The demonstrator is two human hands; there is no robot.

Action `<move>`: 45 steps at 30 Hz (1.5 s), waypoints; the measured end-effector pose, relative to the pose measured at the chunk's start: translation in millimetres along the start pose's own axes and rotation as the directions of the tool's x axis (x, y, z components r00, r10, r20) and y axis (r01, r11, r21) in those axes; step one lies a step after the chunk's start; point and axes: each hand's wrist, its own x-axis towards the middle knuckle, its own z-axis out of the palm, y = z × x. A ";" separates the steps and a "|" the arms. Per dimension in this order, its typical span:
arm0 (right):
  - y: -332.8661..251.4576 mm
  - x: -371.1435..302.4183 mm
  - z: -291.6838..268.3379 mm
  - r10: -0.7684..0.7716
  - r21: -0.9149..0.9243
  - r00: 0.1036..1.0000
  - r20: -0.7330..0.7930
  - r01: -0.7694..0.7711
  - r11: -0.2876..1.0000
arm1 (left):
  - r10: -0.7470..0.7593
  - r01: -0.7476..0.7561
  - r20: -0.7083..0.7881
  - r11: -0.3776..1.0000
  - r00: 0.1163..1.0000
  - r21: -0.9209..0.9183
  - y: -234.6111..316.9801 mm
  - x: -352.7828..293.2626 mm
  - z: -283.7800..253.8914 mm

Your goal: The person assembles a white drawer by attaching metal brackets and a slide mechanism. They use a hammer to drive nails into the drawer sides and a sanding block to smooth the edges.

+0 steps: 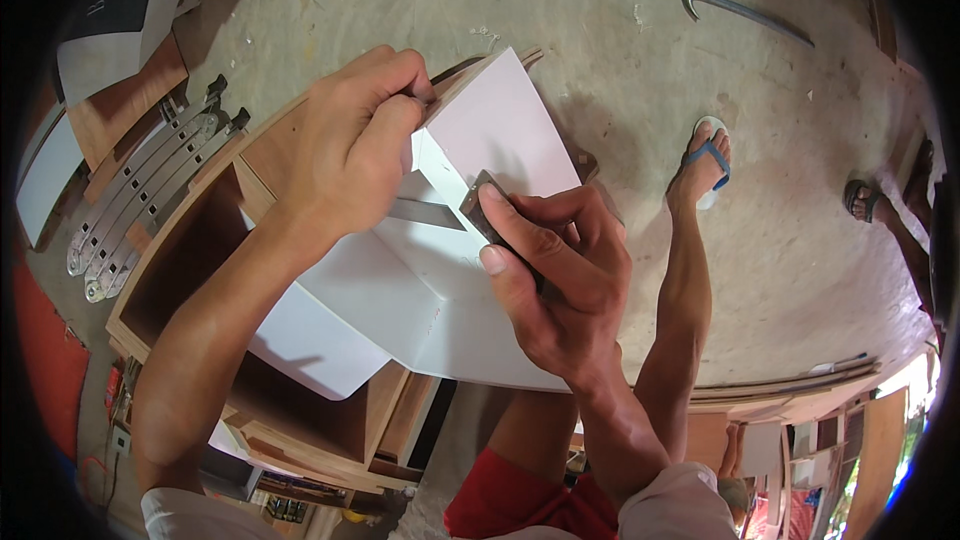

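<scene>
A white-faced wooden box (490, 325) with an open inside stands in front of me, its upper white panel (500, 125) reaching away from me. My left hand (365, 135) is closed at that panel's left corner, its thumb and forefinger pressed together; what lies inside the grip is hidden. Between thumb and fingers my right hand (565, 270) holds a small dark flat block (482, 202) against the panel's near edge. A grey flat strip (428, 213) shows behind that edge, between the hands.
A claw hammer (745, 15) lies on the concrete floor (600, 0) at the far right. Brown wooden cabinet frames (185, 265) stand at left, beside several perforated metal strips (150, 190). My sandalled foot (708, 160) is on the right; another person's foot (860, 200) shows beyond.
</scene>
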 end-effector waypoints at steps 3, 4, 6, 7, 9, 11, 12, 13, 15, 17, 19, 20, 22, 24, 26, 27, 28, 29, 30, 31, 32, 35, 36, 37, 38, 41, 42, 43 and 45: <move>2.4 -0.4 2.4 0.006 0.049 1.000 -0.005 -0.006 0.999 | 0.082 -0.081 -0.007 0.995 0.997 0.056 -7.0 2.3 -1.6; 2.8 0.4 2.1 0.009 0.054 1.000 -0.001 -0.009 0.999 | 0.086 -0.085 -0.009 0.995 0.996 0.058 -7.2 3.1 -2.0; 0.8 2.3 -0.8 0.024 0.034 0.999 0.027 -0.025 0.999 | 0.091 -0.091 -0.007 0.994 0.996 0.062 -7.8 3.7 -2.0; 0.4 2.9 -0.8 0.025 0.040 0.999 0.026 -0.026 0.999 | 0.116 -0.115 -0.016 0.991 0.993 0.062 -9.3 4.2 -1.8; -0.4 5.0 -0.2 0.024 0.052 0.999 0.025 -0.025 0.998 | 0.168 -0.165 -0.036 0.984 0.985 0.063 -12.6 6.1 -1.6; -2.2 4.6 0.3 0.061 0.070 0.998 0.029 -0.063 0.996 | 0.176 -0.174 -0.040 0.983 0.984 0.058 -11.5 5.8 0.6; -2.3 5.5 0.1 0.055 0.064 0.998 0.028 -0.056 0.996 | 0.181 -0.179 -0.042 0.982 0.983 0.055 -10.6 6.1 1.1; -2.8 6.3 0.3 0.047 0.059 0.999 0.027 -0.049 0.997 | 0.187 -0.184 -0.034 0.980 0.982 0.072 -10.6 6.7 0.3; -3.1 8.4 -0.7 0.001 0.024 1.000 0.027 -0.001 1.000 | 0.197 -0.193 -0.022 0.976 0.980 0.104 -10.9 7.2 -1.2; -4.2 10.2 -2.3 -0.013 0.004 0.999 0.035 0.013 1.000 | 0.185 -0.184 -0.006 0.978 0.983 0.094 -8.2 6.7 -2.7; -5.7 10.5 -3.4 -0.003 0.002 0.999 0.046 0.003 1.000 | 0.188 -0.187 0.003 0.979 0.982 0.086 -7.7 6.9 -2.9; -6.3 10.6 -3.6 0.005 0.006 0.999 0.050 -0.005 1.000 | 0.197 -0.196 0.002 0.977 0.980 0.083 -7.9 7.5 -2.9; -6.1 11.1 -2.9 0.007 0.012 0.999 0.048 -0.007 1.000 | 0.212 -0.212 0.005 0.974 0.977 0.083 -9.6 8.3 -3.1; -5.9 11.3 -1.9 0.000 0.014 0.999 0.041 -0.001 1.000 | 0.223 -0.223 0.012 0.971 0.975 0.087 -13.0 8.3 -2.7; -5.5 11.8 -1.6 -0.002 0.016 0.999 0.040 0.002 1.000 | 0.192 -0.192 0.010 0.978 0.981 0.076 -12.3 7.5 -2.6; -4.9 12.2 -1.4 -0.004 0.017 0.999 0.040 0.003 1.000 | 0.176 -0.176 0.009 0.982 0.984 0.071 -11.7 7.1 -2.7; -4.4 12.4 -1.1 -0.005 0.019 0.999 0.040 0.004 1.000 | 0.176 -0.176 0.005 0.982 0.984 0.072 -11.1 6.9 -3.0; -3.9 12.7 -0.7 -0.006 0.022 0.999 0.039 0.005 1.000 | 0.176 -0.176 0.000 0.982 0.984 0.074 -10.3 6.4 -3.7; -3.3 12.9 0.4 -0.005 0.029 1.000 0.031 0.004 1.000 | 0.176 -0.176 -0.004 0.982 0.984 0.076 -10.0 6.2 -4.0; -2.6 13.1 1.4 -0.003 0.036 1.000 0.024 0.003 0.999 | 0.181 -0.179 -0.011 0.981 0.983 0.069 -10.5 6.1 -3.4; -1.8 13.1 3.8 0.001 0.049 1.000 0.010 -0.002 0.999 | 0.184 -0.183 -0.019 0.981 0.983 0.063 -11.1 5.7 -2.9; -2.3 13.4 6.3 0.020 0.087 1.000 -0.004 -0.019 0.996 | 0.188 -0.186 -0.028 0.982 0.982 0.042 -14.0 4.2 -2.0; -2.7 13.9 6.4 0.026 0.100 1.000 -0.003 -0.026 0.995 | 0.188 -0.187 -0.029 0.982 0.982 0.034 -14.7 3.9 -2.2; -3.3 14.0 6.2 0.026 0.088 1.000 0.000 -0.026 0.996 | 0.205 -0.204 -0.030 0.978 0.978 0.035 -15.0 3.7 -2.7; -3.9 13.9 5.9 0.026 0.076 1.000 0.003 -0.026 0.997 | 0.223 -0.222 -0.032 0.974 0.974 0.036 -15.4 3.9 -3.0; -4.4 14.1 5.7 0.032 0.053 0.999 0.016 -0.033 0.998 | 0.212 -0.212 -0.047 0.977 0.976 0.014 -15.2 2.1 -2.4; -4.3 14.1 5.9 0.036 0.049 0.999 0.020 -0.037 0.998 | 0.197 -0.197 -0.053 0.980 0.979 0.003 -14.9 0.9 -1.9; -4.0 15.2 6.5 0.024 0.048 1.000 0.017 -0.025 0.999 | 0.188 -0.190 -0.061 0.982 0.980 -0.024 -14.6 0.4 -1.6; -3.1 18.7 9.2 0.003 0.046 1.000 0.009 -0.003 0.999 | 0.168 -0.174 -0.073 0.982 0.983 -0.079 -14.0 -1.1 -1.2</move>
